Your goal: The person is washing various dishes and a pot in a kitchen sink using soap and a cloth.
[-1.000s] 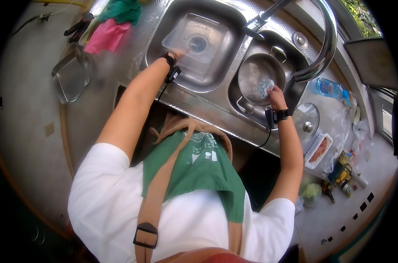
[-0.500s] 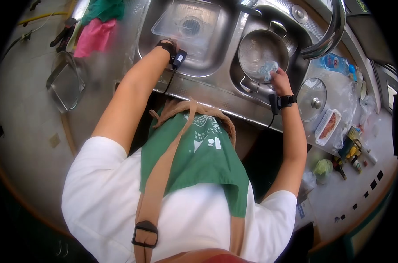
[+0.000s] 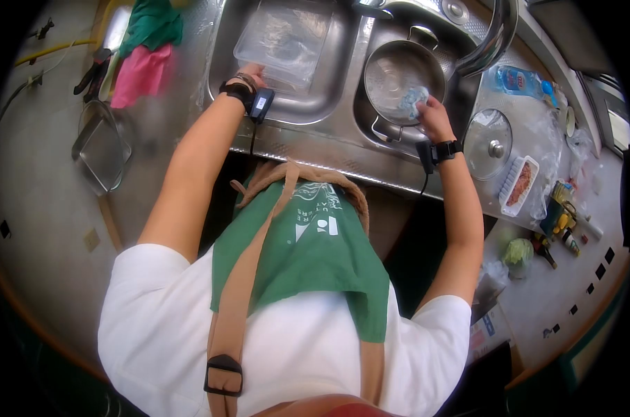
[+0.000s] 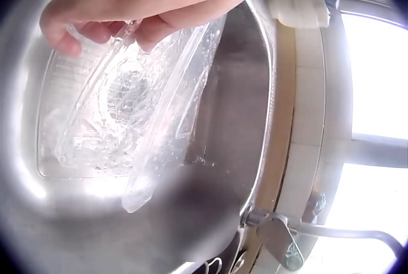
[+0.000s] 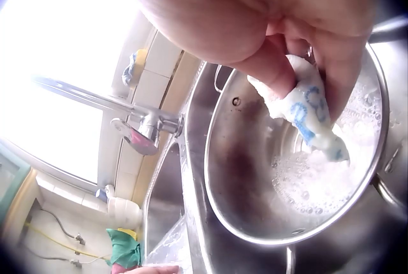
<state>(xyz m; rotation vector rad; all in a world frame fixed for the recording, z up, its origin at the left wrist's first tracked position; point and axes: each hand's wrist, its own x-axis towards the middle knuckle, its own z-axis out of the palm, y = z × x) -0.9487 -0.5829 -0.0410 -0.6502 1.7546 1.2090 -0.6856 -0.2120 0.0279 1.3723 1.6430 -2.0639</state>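
Observation:
In the left sink basin [image 3: 221,59], my left hand [image 3: 251,71] grips the near edge of a clear plastic container [image 3: 277,48]. The left wrist view shows thumb and fingers curled over the container's rim, with rippling water seen through the clear plastic. Over in the other basin, my right hand [image 3: 436,119] holds a wet white cloth with blue print [image 5: 309,111], bunched between thumb and fingers. It is inside a two-handled metal pot [image 5: 233,159], where white suds cover part of the bottom.
A curved faucet [image 3: 485,52] reaches over the right basin. To the right lie a glass lid [image 3: 478,142], a blue bottle [image 3: 520,82] and a tray of minced meat [image 3: 520,184]. Pink and green cloths [image 3: 145,69] and a metal tray [image 3: 100,153] are at the left.
The drain, clear through the container's bottom earlier, is now blurred by ripples. My left hand stays at the container's near edge. The cloth has shifted slightly within the pot; the head view has moved.

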